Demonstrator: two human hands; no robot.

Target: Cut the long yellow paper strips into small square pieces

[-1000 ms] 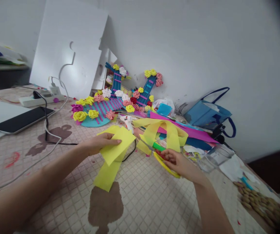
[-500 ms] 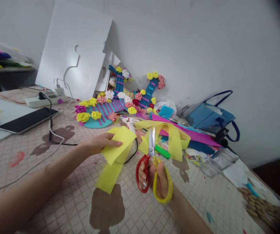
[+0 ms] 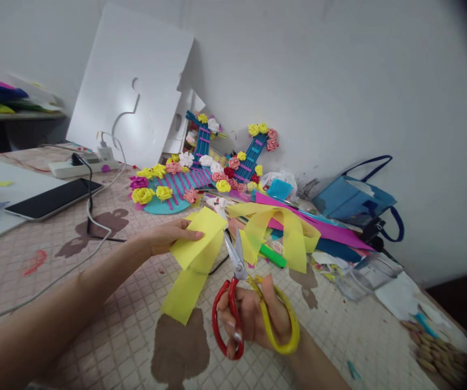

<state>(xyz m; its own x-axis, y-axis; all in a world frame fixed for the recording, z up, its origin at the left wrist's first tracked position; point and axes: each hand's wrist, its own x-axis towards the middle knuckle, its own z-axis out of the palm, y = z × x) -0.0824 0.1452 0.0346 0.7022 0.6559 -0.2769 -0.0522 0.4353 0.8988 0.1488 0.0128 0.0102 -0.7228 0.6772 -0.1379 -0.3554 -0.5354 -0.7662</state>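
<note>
My left hand (image 3: 166, 236) pinches a folded yellow paper strip (image 3: 195, 259) above the tiled tabletop; its lower end hangs toward me. My right hand (image 3: 253, 317) grips a pair of scissors (image 3: 243, 295) with one red and one yellow handle loop. The blades point up and away, slightly parted, their tips close beside the right edge of the yellow strip. Just behind the blades lies a loose loop of more yellow paper strips (image 3: 284, 225).
Behind lie pink and blue paper sheets (image 3: 330, 227), a green marker (image 3: 273, 255), a teal craft piece with paper flowers (image 3: 172, 184), a blue bag (image 3: 355, 200), a white board (image 3: 136, 86) against the wall, a tablet (image 3: 54, 197) and a power strip (image 3: 81, 165) with cables at left.
My right hand picked the scissors up from the paper pile, brought them toward me and then left toward the yellow strip; the blades have parted slightly. The left hand has kept its hold.
</note>
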